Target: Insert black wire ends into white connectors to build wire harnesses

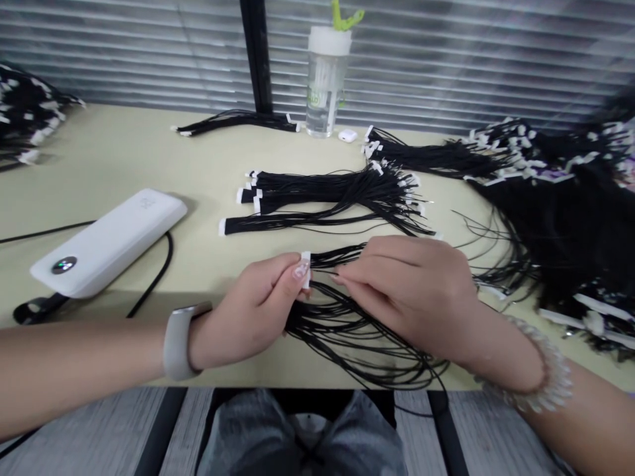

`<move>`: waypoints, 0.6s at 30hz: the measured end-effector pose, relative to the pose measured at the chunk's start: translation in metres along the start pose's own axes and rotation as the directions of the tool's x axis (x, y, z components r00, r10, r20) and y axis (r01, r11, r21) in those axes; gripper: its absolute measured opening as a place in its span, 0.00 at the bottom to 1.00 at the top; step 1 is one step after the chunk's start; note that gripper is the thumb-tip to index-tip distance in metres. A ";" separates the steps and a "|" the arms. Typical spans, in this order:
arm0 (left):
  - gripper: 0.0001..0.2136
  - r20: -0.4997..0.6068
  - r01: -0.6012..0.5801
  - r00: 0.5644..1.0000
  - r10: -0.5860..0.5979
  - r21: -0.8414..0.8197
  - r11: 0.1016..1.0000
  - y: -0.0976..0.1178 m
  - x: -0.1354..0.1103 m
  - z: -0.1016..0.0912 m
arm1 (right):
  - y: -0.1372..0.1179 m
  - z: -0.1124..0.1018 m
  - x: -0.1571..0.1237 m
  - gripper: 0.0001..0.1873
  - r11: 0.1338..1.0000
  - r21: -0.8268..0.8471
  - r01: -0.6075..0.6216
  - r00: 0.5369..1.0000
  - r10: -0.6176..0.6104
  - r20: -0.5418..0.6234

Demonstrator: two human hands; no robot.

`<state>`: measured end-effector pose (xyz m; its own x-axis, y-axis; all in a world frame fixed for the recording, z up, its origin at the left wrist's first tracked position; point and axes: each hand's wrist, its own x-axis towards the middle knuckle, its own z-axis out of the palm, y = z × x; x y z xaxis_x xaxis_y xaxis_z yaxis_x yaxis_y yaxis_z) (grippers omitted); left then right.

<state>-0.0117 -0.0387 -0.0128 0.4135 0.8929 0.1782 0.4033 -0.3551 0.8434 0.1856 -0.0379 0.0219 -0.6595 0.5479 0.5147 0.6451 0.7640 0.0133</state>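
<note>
My left hand (268, 294) pinches a white connector (306, 270) between thumb and fingers near the table's front edge. Many thin black wires (357, 330) run from that connector toward the right and hang in loose loops. Just right of the connector, my right hand (411, 291) is closed with thumb and forefinger together on a thin black wire, its tip close to the connector. Behind both hands lie finished-looking bundles of black wires (317, 188) with white connectors at their left ends.
A white power bank (112, 241) with a black cable lies at left. At the back stand a clear bottle (325, 86) and a small white case (348, 135). Large heaps of black wires (560, 218) cover the right side; another wire heap (30, 112) sits far left.
</note>
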 end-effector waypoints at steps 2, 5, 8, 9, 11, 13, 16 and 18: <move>0.16 0.020 -0.009 1.000 0.009 0.002 1.000 0.000 0.000 0.000 | -0.002 0.001 0.000 0.13 1.000 0.002 -0.001 1.000 0.001 0.006; 0.15 0.052 -0.029 0.998 0.029 0.000 1.000 0.000 0.001 -0.002 | -0.005 0.004 -0.001 0.12 1.000 0.011 0.015 1.000 -0.015 -0.009; 0.15 0.070 -0.024 0.997 0.024 -0.002 1.000 0.000 0.001 -0.002 | -0.005 0.008 -0.002 0.11 0.999 0.019 0.036 0.999 -0.036 -0.021; 0.15 0.070 -0.020 0.997 0.021 -0.006 1.000 0.000 0.001 -0.002 | -0.004 0.009 -0.002 0.11 0.999 0.017 0.035 0.999 -0.035 -0.005; 0.15 0.057 -0.009 0.998 0.010 -0.015 1.000 -0.001 0.001 -0.001 | 0.000 0.009 -0.002 0.11 1.000 -0.007 0.014 0.999 -0.014 0.038; 0.16 0.020 0.014 1.000 -0.013 -0.029 0.999 -0.002 0.001 0.000 | 0.006 0.006 -0.001 0.10 0.997 -0.052 -0.053 0.997 0.056 0.062; 0.16 -0.082 0.094 0.992 -0.100 -0.082 0.992 -0.006 0.003 0.003 | 0.019 -0.005 0.001 0.25 0.972 -0.101 -0.213 0.973 0.220 0.068; 0.17 -0.156 0.134 0.976 -0.152 -0.125 0.983 -0.008 0.005 0.004 | 0.027 -0.014 0.001 0.31 0.952 -0.117 -0.282 0.948 0.295 0.119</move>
<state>-0.0096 -0.0325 -0.0212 0.2145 0.9688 0.1245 0.3495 -0.1952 0.9164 0.2084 -0.0215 0.0351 -0.4809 0.7854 0.3897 0.8453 0.5334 -0.0318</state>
